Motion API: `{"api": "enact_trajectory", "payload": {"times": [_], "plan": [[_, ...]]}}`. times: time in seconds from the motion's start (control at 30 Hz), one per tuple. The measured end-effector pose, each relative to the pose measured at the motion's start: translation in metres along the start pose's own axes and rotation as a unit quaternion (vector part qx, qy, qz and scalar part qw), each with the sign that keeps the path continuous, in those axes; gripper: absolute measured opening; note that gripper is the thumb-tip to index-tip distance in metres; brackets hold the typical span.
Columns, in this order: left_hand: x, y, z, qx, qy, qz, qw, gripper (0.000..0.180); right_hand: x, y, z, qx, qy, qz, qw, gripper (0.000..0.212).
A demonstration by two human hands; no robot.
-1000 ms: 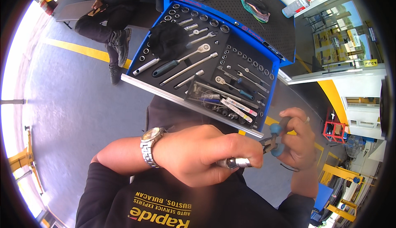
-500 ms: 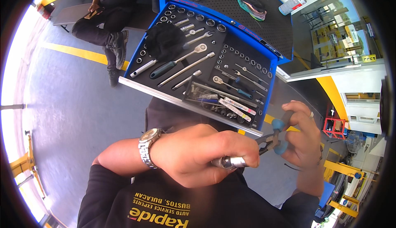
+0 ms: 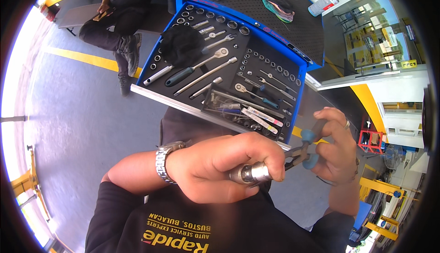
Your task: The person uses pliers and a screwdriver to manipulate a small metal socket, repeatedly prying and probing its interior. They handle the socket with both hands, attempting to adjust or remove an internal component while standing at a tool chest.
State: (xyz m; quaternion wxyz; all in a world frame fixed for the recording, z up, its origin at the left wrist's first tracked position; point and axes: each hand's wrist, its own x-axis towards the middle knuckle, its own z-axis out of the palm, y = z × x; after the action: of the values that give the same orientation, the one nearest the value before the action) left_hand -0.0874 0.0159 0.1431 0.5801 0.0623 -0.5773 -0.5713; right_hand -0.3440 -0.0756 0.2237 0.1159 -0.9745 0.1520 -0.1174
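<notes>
In front of my chest, my left hand (image 3: pixel 220 163), with a metal-band watch on its wrist, is closed around a shiny metal cylinder (image 3: pixel 252 173) that looks like a socket. My right hand (image 3: pixel 340 150) grips pliers (image 3: pixel 298 156) with blue and dark handles, its fingers curled about them. The pliers' jaws point left and end beside my left fingertips. Whether they bite on anything is hidden behind those fingers.
A blue tool cabinet's open drawer (image 3: pixel 201 112) holds sockets, ratchets (image 3: pixel 198 67), a black cloth or glove (image 3: pixel 182 46) and a clear tray (image 3: pixel 214 102) of small parts. On top lie a tablet-like device, rags (image 3: pixel 278 6) and a spray can (image 3: pixel 324 4). Another person (image 3: pixel 123 19) sits at far left.
My left hand has turned slightly, and more of the metal cylinder shows. The pliers remain in my right hand, which has barely moved.
</notes>
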Motion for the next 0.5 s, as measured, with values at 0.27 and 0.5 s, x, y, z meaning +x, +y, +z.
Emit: {"api": "enact_trajectory", "payload": {"times": [0.27, 0.5], "plan": [[0.002, -0.001, -0.002, 0.007, -0.015, 0.015, 1.0, 0.035, -0.001, 0.0, -0.001, -0.003, -0.002, 0.003, 1.0, 0.042], [-0.002, 0.001, -0.003, 0.008, -0.007, 0.007, 1.0, 0.035, -0.01, 0.004, 0.002, 0.034, 0.011, 0.03, 0.999, 0.041]]}}
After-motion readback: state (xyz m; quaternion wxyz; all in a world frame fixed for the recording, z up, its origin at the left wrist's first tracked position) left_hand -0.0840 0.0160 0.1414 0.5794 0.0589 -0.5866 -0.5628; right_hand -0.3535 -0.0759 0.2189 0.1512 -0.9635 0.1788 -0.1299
